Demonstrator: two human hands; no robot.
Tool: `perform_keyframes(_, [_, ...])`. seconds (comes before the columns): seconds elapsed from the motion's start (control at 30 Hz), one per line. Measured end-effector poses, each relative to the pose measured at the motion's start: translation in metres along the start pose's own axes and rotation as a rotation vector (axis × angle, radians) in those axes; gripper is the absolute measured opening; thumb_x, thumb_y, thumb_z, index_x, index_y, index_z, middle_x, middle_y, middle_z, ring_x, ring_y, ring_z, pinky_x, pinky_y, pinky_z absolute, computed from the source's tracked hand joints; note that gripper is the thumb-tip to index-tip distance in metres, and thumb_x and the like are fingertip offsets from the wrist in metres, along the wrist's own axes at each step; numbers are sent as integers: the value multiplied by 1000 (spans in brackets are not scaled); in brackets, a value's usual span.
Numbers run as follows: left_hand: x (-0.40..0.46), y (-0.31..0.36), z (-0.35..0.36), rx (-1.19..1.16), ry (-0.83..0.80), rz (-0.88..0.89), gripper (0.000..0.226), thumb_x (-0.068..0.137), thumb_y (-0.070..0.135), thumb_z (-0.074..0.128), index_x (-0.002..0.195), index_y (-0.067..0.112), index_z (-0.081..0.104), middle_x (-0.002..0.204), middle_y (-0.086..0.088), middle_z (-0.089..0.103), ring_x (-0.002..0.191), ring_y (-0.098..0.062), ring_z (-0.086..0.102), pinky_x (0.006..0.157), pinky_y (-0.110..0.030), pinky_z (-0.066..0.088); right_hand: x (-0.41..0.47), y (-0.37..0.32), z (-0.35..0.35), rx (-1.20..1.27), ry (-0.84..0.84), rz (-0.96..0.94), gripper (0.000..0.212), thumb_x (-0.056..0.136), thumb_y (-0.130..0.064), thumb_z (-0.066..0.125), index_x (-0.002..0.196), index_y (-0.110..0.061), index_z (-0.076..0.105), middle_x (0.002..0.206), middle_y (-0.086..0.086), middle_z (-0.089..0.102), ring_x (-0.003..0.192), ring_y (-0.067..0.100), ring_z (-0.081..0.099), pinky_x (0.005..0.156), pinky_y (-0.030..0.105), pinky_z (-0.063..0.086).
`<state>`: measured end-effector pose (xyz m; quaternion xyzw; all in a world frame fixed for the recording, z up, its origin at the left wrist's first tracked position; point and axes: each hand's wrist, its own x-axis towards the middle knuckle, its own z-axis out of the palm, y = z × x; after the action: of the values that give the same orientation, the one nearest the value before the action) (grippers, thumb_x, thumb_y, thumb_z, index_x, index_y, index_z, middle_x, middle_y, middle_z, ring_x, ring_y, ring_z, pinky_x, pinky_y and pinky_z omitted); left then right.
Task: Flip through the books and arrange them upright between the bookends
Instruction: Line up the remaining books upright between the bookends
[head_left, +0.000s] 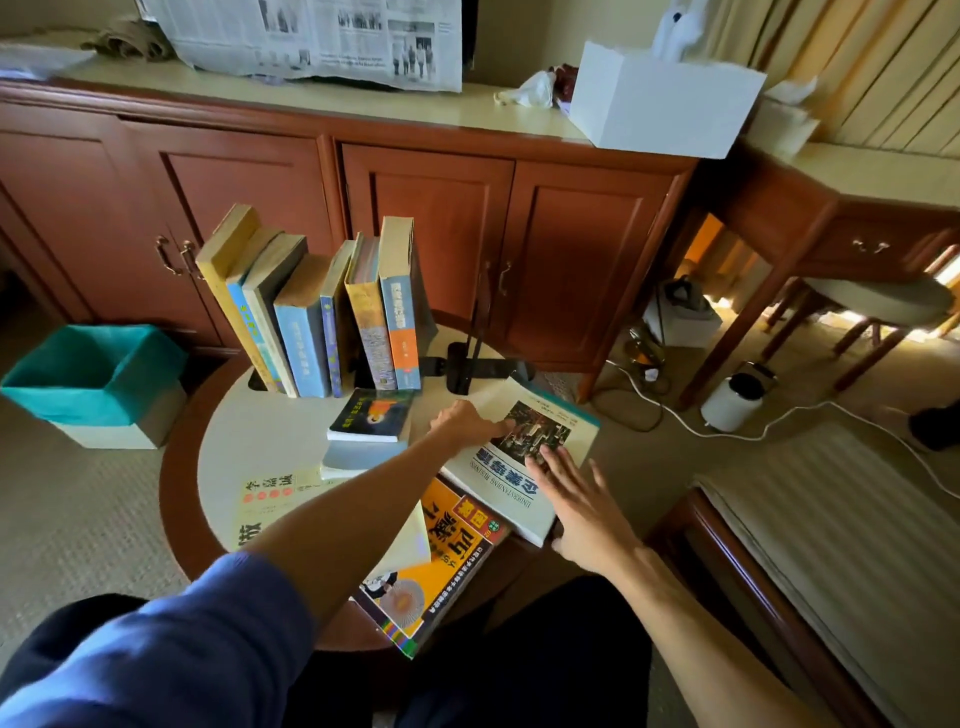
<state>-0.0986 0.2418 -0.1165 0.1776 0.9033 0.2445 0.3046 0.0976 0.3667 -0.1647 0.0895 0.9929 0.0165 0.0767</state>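
Note:
Several books (317, 312) stand leaning between black bookends (470, 364) at the back of a small round table (228, 447). A white-and-teal book (524, 457) lies flat at the table's right edge. My left hand (465, 422) grips its far left edge, fingers curled on the cover. My right hand (576, 499) lies flat on the cover with fingers straight. Under this book lies an orange-and-black book (441, 561). A dark paperback (371, 415) tops a short stack mid-table. A cream book (265, 499) lies flat at the left.
A teal-lined bin (98, 374) stands on the floor left of the table. A wooden cabinet (431, 218) runs behind, with a newspaper (311, 36) and a white box (665, 98) on top. A white cable (779, 426) and small appliance (735, 402) lie on the floor at right.

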Motion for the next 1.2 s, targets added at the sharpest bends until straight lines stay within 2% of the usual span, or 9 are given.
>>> perform_keyframes(0.2, [-10,24,4,-58,-122,31,65,92,35,76,138,-2,49,138,-18,60,126,-36,60,105,-39,49,-17,-1,11,-90,39,36,116,48,-9,90,151,-12,37,154,22,40,138,41,44,109,64,30])
perform_keyframes(0.33, [-20,32,-13,-219,-254,34,53,97,13,69,140,-5,43,136,-23,59,124,-40,61,95,-42,52,-31,5,-11,11,61,-61,83,91,-17,64,159,-22,17,165,17,14,153,35,12,120,56,1])
perform_keyframes(0.43, [-24,37,-40,-360,-285,56,53,94,10,72,137,-8,47,129,-22,65,113,-37,68,97,-42,57,-41,3,-44,327,185,-64,61,98,-26,58,153,-26,34,151,3,47,139,22,45,120,39,30])
perform_keyframes(0.53, [-32,48,-75,-594,-381,36,22,97,14,68,116,4,60,113,-18,66,101,-33,68,100,-45,56,-43,-9,-86,640,286,46,48,95,-36,65,140,-23,53,117,-14,64,95,-8,64,80,6,50])
perform_keyframes(0.63, [-43,56,-111,-636,-423,40,26,98,24,66,117,6,62,111,-17,63,94,-28,69,93,-40,60,-35,-17,-108,800,364,100,33,89,-43,67,117,-26,63,81,-23,69,66,-8,66,53,10,49])
perform_keyframes(0.77, [-59,57,-149,-571,-299,85,39,97,39,66,116,6,62,121,-25,70,94,-31,73,76,-38,64,-12,-39,-128,898,466,72,48,84,-55,68,115,-18,61,90,10,74,74,20,72,54,42,59])
perform_keyframes(1.0, [-75,66,-215,-343,73,237,45,97,49,65,111,7,64,95,-14,74,67,-17,70,56,-26,61,49,-93,-165,1081,696,70,71,76,-76,64,103,-10,65,97,10,75,88,28,73,68,52,60])
perform_keyframes(1.1, [-63,71,-230,-414,172,339,51,95,41,70,130,10,49,109,-11,69,88,-19,72,63,-26,59,74,-118,-185,1148,774,94,54,86,-50,69,104,0,63,87,13,73,80,27,73,68,49,61])
perform_keyframes(1.2, [-43,77,-233,-371,292,396,65,92,31,71,144,9,39,121,-11,61,108,-28,66,83,-38,62,110,-133,-192,1144,863,154,43,89,-37,71,110,0,64,73,-9,66,71,-1,68,64,14,55])
